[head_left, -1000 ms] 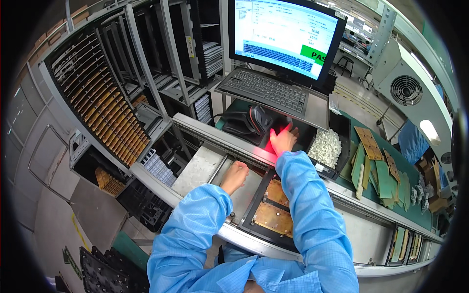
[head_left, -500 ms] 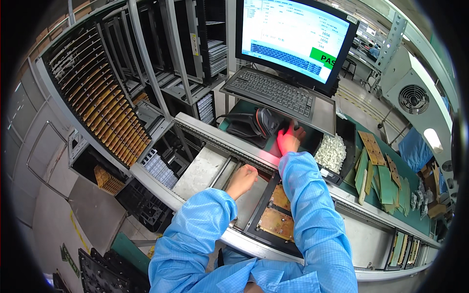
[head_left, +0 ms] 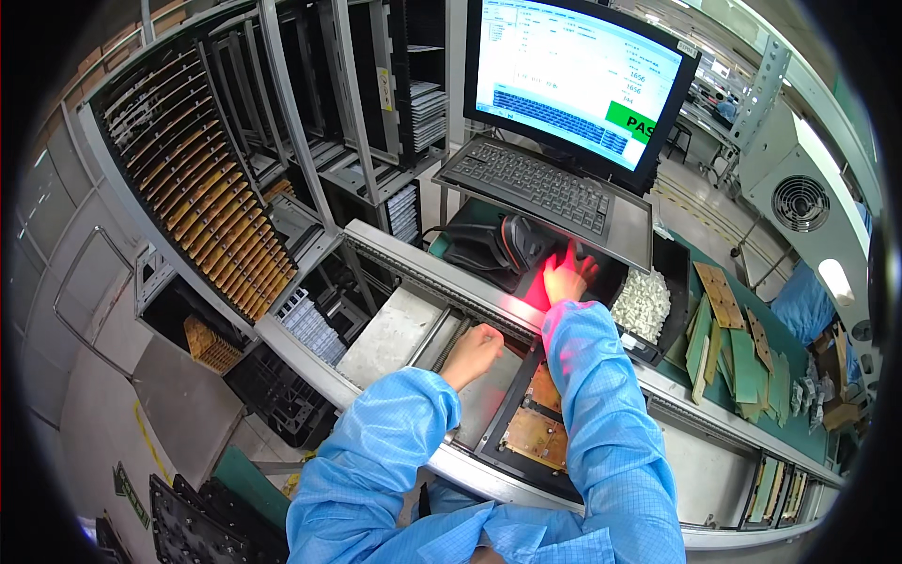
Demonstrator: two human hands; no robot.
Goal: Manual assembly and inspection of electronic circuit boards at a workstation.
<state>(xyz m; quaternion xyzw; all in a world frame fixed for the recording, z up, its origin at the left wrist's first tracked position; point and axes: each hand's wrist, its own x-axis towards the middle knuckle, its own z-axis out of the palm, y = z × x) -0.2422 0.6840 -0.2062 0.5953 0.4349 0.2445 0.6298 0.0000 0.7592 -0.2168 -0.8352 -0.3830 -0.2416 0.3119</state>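
My left hand (head_left: 474,355) hovers over the conveyor, its fingers curled together; whatever they may hold is too small or hidden. Beyond the conveyor's far rail, my right hand (head_left: 567,278) reaches under the keyboard tray with its fingers apart, and I make out nothing in it. Red light from the black and orange barcode scanner (head_left: 517,242) falls on that hand and its cuff. Below my hands, a black carrier frame (head_left: 501,418) with copper-coloured circuit boards (head_left: 536,434) lies on the conveyor, partly covered by my right sleeve.
A monitor (head_left: 573,75) and a keyboard (head_left: 536,183) stand behind the scanner. Right of my hand is a black bin of small white parts (head_left: 642,305). Green and brown board strips (head_left: 742,352) lie farther right. A rack of boards (head_left: 202,188) stands at left.
My right hand has shifted slightly and its fingers are more spread. The red light now reaches its cuff. My left hand keeps its curled pose, and the whole view has shifted a little.
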